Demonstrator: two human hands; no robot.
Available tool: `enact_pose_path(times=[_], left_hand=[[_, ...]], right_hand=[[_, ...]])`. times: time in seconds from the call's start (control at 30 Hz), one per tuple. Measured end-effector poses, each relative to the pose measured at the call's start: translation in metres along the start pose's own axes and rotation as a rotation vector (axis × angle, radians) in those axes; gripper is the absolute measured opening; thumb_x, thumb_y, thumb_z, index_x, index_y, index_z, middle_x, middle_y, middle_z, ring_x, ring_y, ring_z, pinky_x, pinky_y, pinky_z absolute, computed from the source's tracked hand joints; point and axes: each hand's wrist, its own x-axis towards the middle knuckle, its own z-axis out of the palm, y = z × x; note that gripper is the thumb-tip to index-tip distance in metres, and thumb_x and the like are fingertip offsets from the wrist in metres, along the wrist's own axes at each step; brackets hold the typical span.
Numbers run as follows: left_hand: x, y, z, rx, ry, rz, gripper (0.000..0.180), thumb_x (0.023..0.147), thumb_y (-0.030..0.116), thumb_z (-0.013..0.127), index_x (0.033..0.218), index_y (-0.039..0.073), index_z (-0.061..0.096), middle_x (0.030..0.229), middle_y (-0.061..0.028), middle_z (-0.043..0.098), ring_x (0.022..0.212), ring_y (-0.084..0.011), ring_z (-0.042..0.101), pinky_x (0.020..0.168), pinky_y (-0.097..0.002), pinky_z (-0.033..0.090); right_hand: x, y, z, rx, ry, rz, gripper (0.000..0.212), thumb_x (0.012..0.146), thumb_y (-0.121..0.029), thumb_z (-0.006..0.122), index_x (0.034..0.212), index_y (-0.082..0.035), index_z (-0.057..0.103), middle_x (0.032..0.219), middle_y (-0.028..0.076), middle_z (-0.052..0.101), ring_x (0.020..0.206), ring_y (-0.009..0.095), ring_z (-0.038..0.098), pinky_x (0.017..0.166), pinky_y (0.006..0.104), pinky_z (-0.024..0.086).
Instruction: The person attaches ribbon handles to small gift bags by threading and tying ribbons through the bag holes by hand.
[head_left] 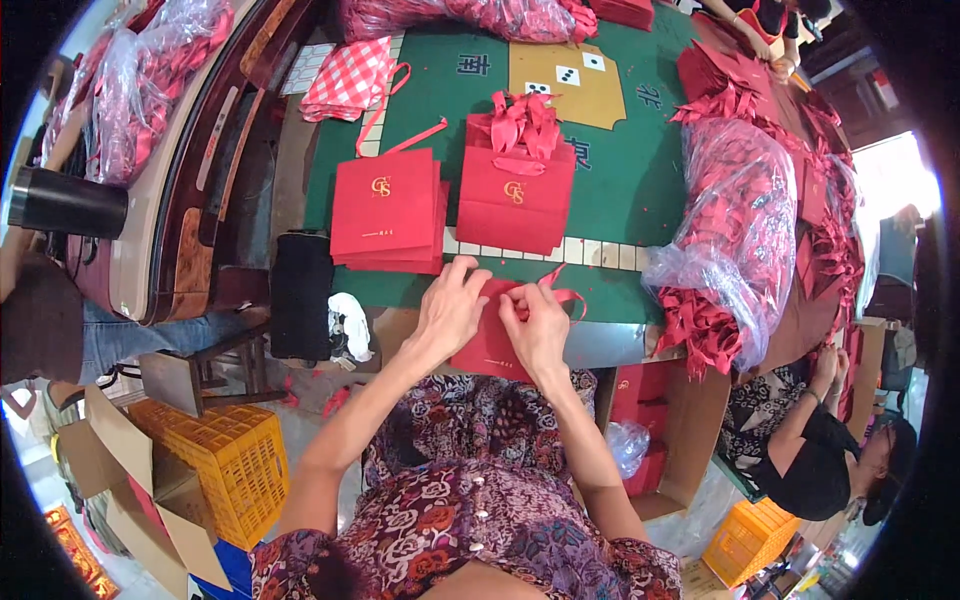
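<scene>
- Over the near edge of the table [620, 160]: 1 red bag [490, 345], in work.
- Our right hand [536, 325]: fingertips pinched at the bag's upper part, grip closed on a red ribbon [571, 297], as far as we can judge.
- Our left hand [453, 305]: fingers bent against the bag's upper left edge; can't tell if that grip is closed.
- Looks done to us: middle stack [515, 215], ribbon bunch [525, 125] on top.
- Unclear: left stack [383, 215]; 1 loose strip [415, 137] shows past its top edge.
- Remaining, we judge: this bag's ribbon; more ribbon sits in the plastic bag [740, 235].
</scene>
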Motion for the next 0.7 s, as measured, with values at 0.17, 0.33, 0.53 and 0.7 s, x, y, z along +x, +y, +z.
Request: enact_pose_path(times=[0.17,0.33,0.53,0.7], left_hand=[[-0.003,-0.001,-0.004,-0.122,-0.015,0.023,0.019,0.085,0.002,0.064,0.103,0.003,0.061,0.107,-0.0144,0.055,0.094,-0.0356,0.061,0.077,-0.0453,0.053],[0.001,-0.002,-0.008,-0.175,-0.053,0.032,0.011,0.089,0.004,0.06,0.099,0.004,0.057,0.097,-0.0152,0.06,0.087,-0.0374,0.063,0.073,-0.0464,0.052],[-0.001,0.006,-0.007,-0.208,-0.05,-0.011,0.009,0.089,0.004,0.058,0.098,0.003,0.055,0.09,-0.017,0.064,0.086,-0.0376,0.065,0.07,-0.0454,0.052],[-0.007,0.015,-0.002,-0.293,-0.064,-0.105,0.009,0.09,0.002,0.056,0.099,0.001,0.057,0.089,-0.0172,0.066,0.086,-0.0356,0.067,0.072,-0.0424,0.053]], right_hand=[[-0.004,0.002,0.001,0.004,0.011,0.0,0.013,0.082,-0.015,0.074,0.083,-0.006,0.065,0.075,0.009,0.06,0.066,0.026,0.063,0.061,0.0402,0.051],[-0.013,-0.001,0.0,0.058,0.039,-0.034,0.014,0.081,-0.011,0.076,0.082,-0.005,0.063,0.075,0.008,0.059,0.064,0.023,0.061,0.06,0.0374,0.051],[-0.017,-0.007,0.001,0.132,0.062,-0.053,0.012,0.081,-0.007,0.074,0.081,-0.002,0.063,0.074,0.009,0.058,0.06,0.019,0.057,0.056,0.0326,0.049],[-0.022,-0.006,0.006,0.157,0.073,-0.011,0.015,0.081,-0.009,0.074,0.081,-0.004,0.06,0.075,0.009,0.059,0.064,0.023,0.062,0.059,0.0376,0.051]])
